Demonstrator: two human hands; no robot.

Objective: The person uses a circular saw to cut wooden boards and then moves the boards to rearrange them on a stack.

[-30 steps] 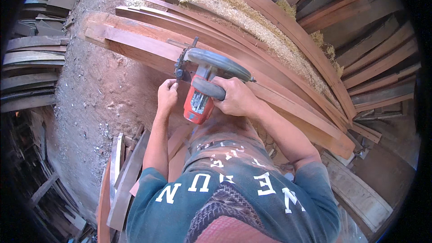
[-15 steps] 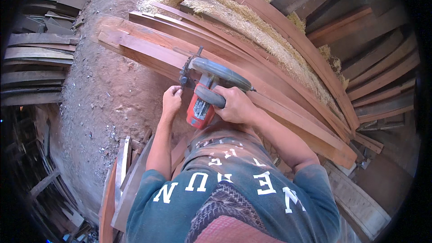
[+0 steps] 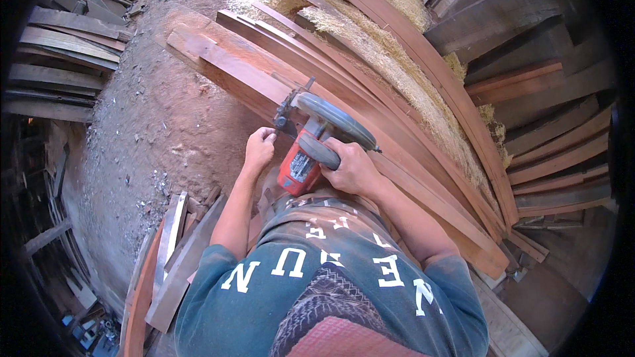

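A circular saw with a red motor housing and a grey blade guard rests on a reddish wooden board. My right hand is wrapped round its dark rear handle. Just left of the saw, beside the front of its base, my left hand is closed with thumb and fingers together; whatever they pinch, if anything, is too small to tell. The saw's guard covers its blade. Beneath, a thicker timber carries the board and runs diagonally from far left to near right.
Long planks lie alongside on the right, with pale shavings between them. Stacked boards stand at the far left, and more timber at the right. Offcuts lean near my left side. The ground is dusty, with small chips.
The whole scene has shifted in the picture as the view turned slightly. Both hands stay in about the same places relative to the saw, my right still on its handle.
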